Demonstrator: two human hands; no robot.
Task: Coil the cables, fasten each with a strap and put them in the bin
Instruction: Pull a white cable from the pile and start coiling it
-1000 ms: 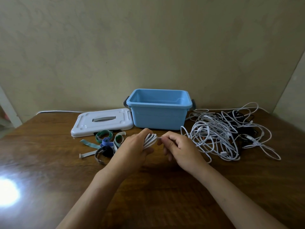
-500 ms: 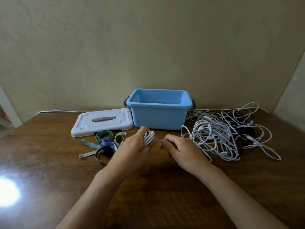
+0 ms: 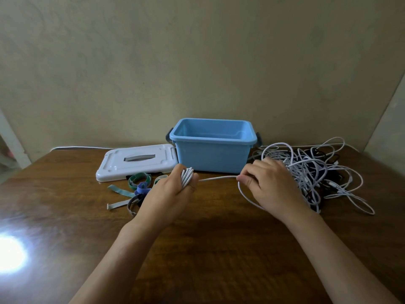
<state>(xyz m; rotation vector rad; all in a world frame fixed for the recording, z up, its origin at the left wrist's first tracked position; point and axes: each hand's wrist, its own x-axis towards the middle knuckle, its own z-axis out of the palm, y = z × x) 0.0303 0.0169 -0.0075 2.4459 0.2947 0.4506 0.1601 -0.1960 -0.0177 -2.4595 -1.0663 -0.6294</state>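
From the head camera, the left hand point(image 3: 169, 194) grips a small bundle of white cable loops point(image 3: 187, 177) near the middle of the table point(image 3: 65, 216). The right hand point(image 3: 266, 185) pinches the loose white cable point(image 3: 217, 178). A moment ago the hands were almost touching; now the right hand has pulled away toward the tangled cable pile point(image 3: 313, 174) at the back right, drawing out more cable for another loop. No strap point(image 3: 140, 179) is on yet, and the blue bin point(image 3: 212, 145) by the back edge holds nothing.
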